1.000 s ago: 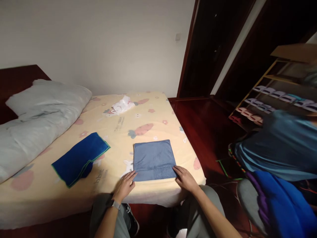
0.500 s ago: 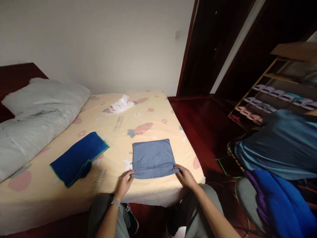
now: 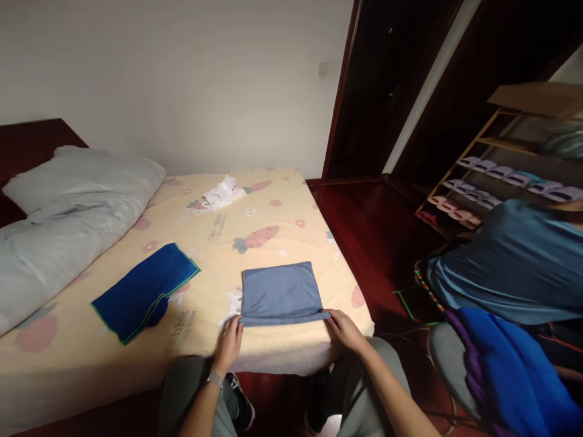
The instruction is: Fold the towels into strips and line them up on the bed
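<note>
A folded grey-blue towel (image 3: pixel 281 291) lies flat near the front edge of the bed, its near edge turned into a narrow roll. My left hand (image 3: pixel 231 341) pinches the left end of that roll. At the opposite end, my right hand (image 3: pixel 345 328) grips the right corner between thumb and fingers. To the left, apart from both hands, a darker blue cloth (image 3: pixel 146 291) with green edging rests folded on the bed.
The patterned bed sheet (image 3: pixel 209 255) carries a white plastic bag (image 3: pixel 223 192) and a grey quilt (image 3: pixel 82 212). On the right stand a shoe rack (image 3: pixel 492 176) with slippers, a blue-clothed person (image 3: pixel 514 267), and a stool (image 3: pixel 449 358) under bright blue fabric (image 3: pixel 514 370).
The towel's near edge has been rolled tighter into a thinner strip, and its far edge sits slightly closer to me. Both hands keep hold of the ends.
</note>
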The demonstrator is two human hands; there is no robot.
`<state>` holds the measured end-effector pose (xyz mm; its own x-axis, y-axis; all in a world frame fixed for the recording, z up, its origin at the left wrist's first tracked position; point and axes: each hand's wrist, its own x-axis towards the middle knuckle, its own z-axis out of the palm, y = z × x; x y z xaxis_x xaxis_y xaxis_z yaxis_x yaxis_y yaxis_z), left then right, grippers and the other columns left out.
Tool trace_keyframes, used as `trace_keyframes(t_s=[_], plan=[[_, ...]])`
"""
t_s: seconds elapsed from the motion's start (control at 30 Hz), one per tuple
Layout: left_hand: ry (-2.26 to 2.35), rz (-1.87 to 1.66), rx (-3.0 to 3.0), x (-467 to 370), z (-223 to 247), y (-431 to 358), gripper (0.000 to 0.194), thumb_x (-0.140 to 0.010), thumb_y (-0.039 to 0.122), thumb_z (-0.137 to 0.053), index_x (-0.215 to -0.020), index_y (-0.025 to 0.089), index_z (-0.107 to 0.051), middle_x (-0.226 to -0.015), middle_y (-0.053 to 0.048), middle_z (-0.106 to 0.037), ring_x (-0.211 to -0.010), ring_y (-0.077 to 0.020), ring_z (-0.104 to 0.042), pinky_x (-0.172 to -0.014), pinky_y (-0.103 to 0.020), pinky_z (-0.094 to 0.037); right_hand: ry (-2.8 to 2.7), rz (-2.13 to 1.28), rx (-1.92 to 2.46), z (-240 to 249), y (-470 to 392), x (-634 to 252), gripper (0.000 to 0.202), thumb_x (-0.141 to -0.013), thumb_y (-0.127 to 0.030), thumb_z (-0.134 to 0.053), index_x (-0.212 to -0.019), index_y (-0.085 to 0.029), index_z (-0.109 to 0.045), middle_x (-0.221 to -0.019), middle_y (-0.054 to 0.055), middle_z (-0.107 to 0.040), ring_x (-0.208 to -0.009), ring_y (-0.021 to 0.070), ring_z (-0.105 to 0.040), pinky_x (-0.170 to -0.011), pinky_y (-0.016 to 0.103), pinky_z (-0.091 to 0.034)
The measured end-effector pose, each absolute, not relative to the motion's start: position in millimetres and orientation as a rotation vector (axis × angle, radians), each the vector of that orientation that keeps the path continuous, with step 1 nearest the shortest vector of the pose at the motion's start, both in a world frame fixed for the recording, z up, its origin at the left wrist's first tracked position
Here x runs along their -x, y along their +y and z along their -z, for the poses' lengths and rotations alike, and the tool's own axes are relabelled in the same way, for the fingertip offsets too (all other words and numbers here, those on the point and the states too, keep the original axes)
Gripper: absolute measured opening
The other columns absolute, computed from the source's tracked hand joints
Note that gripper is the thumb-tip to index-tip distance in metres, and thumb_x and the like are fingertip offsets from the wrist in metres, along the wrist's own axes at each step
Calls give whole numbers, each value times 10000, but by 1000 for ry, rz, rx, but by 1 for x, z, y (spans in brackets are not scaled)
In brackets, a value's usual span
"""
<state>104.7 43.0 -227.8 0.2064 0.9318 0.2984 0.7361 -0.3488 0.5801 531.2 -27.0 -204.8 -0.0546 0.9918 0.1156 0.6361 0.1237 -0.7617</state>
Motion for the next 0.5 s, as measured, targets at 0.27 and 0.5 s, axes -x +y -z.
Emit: trace_keyframes(t_s=[0.27,0.5], plan=[[1520,-873,-2135,-109,222,45,322,-919,456,-534,-1087,207,-649,-933,-69,-721,-828,-213,-692,-795,-355,-576,-1614,-809,1653,204,-17,-524,386,-1000,-458,-368,-1163,-223,-628,-1128,89,-719,-1059,254,-666,-947,378,-499],[1650,-914,-1972,-108,239,54,467,-954,533,-406,-1107,175,-664,-1092,-131,-750,-984,-254,-719,-854,-382,-585,-1645,-638,1775,203,-11,-515,435,-1015,-453,-288,-1095,-197,-631,-1059,111,-719,-998,255,-665,-906,358,-488]])
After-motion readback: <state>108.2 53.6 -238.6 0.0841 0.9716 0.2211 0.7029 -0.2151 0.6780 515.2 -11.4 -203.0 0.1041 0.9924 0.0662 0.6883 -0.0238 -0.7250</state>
